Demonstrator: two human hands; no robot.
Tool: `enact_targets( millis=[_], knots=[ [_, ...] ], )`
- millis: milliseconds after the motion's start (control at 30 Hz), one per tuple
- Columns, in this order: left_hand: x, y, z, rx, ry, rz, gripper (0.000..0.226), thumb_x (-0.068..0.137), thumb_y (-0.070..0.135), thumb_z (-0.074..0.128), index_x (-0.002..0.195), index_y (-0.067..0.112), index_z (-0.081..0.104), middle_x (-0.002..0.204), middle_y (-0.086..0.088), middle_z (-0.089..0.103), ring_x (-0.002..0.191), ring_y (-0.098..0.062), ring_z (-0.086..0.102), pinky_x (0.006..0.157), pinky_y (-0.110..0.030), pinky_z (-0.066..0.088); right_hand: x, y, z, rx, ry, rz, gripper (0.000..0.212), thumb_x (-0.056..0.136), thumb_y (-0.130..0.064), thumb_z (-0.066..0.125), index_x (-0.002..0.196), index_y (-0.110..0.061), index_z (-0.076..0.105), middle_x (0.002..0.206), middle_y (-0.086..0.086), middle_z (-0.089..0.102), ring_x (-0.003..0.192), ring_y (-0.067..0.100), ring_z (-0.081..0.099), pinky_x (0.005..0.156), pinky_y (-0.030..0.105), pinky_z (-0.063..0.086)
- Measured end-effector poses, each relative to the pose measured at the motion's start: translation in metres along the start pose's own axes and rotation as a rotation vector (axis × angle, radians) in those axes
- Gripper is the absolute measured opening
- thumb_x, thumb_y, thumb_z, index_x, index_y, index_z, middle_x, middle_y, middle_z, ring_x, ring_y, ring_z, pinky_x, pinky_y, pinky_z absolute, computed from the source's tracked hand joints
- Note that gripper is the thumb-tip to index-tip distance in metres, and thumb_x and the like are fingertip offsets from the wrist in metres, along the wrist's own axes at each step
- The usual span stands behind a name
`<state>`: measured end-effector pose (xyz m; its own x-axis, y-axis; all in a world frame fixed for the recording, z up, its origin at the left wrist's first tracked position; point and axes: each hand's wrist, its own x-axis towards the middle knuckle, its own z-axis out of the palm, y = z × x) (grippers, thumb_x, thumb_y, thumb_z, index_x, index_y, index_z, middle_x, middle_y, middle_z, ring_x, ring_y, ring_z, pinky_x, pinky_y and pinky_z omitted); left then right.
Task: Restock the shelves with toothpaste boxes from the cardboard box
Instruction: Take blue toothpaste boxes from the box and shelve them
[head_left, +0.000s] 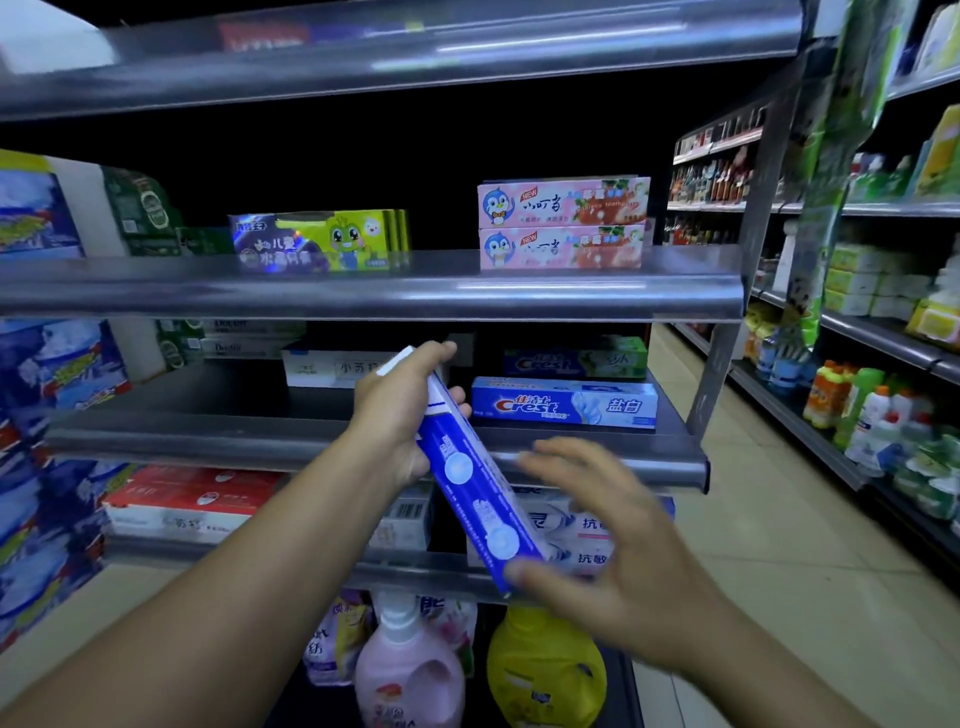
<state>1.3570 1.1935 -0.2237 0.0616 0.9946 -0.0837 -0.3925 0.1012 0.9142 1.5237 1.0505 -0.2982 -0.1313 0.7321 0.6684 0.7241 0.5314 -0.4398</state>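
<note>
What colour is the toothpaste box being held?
The toothpaste box is blue with white circles and a white end; head view.

A: Where does the head view look from?
B: From the person's head, standing close to the shelf unit (363, 291), facing it and angled down.
A: How wide?
B: Very wide: the shelf edges bow, and the aisle floor (753, 493) shows off to the right

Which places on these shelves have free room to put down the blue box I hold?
The middle shelf is bare in front of the white boxes, left of the Crest box. The upper shelf has a gap between the purple boxes and pink boxes. The lower shelf is crowded.
</note>
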Motion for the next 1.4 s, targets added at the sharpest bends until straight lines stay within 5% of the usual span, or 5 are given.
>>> enact_targets(
  millis=[200,367,633,1100,1400],
  knots=[
    [-0.005,0.000,-0.006,-0.025,0.037,-0.076,0.053,0.081,0.046,0.084,0.119,0.018,0.061,0.097,-0.016,0.070,0.085,-0.028,0.074,0.066,-0.037,0.062,-0.009,0.001,0.023,-0.246,0.049,-0.337,0.044,0.088,-0.019,0.077,0.128,-0.017,0.060,0.139,0.010,0.054,0.127,0.023,0.052,0.074,0.036,0.063],
    [-0.008,-0.001,-0.028,0.089,-0.100,0.018,0.030,0.095,0.045,0.050,0.092,0.020,0.064,0.077,-0.004,0.075,0.076,-0.028,0.072,0.076,-0.037,0.059,0.011,0.002,0.007,0.610,0.367,0.205,0.039,0.074,-0.021,0.083,0.111,-0.013,0.073,0.105,0.004,0.078,0.100,0.016,0.073,0.083,0.030,0.061],
    [-0.007,-0.006,-0.043,0.372,-0.069,0.158,0.009,0.092,0.015,0.065,0.084,0.020,0.067,0.084,-0.004,0.071,0.067,-0.024,0.066,0.066,-0.033,0.050,0.032,0.021,-0.022,0.935,0.436,0.546,0.048,0.075,-0.027,0.076,0.116,-0.006,0.061,0.102,0.015,0.077,0.090,0.032,0.076,0.071,0.034,0.064],
    [-0.019,0.003,-0.033,0.759,-0.087,0.448,0.012,0.081,0.023,0.086,0.083,0.016,0.077,0.085,-0.001,0.078,0.085,-0.022,0.073,0.080,-0.038,0.056,0.040,0.023,-0.061,0.631,0.562,0.513,0.045,0.072,-0.034,0.076,0.109,-0.009,0.069,0.097,0.008,0.077,0.094,0.017,0.075,0.073,0.035,0.062],
    [-0.057,0.008,0.010,0.730,-0.841,0.460,0.039,0.085,0.017,0.084,0.121,0.015,0.071,0.107,-0.010,0.078,0.093,-0.032,0.076,0.085,-0.053,0.062,0.066,-0.036,-0.068,0.453,0.211,0.220,0.033,0.069,-0.025,0.082,0.100,-0.017,0.075,0.090,0.010,0.077,0.084,0.027,0.074,0.076,0.039,0.063]
  ],
)
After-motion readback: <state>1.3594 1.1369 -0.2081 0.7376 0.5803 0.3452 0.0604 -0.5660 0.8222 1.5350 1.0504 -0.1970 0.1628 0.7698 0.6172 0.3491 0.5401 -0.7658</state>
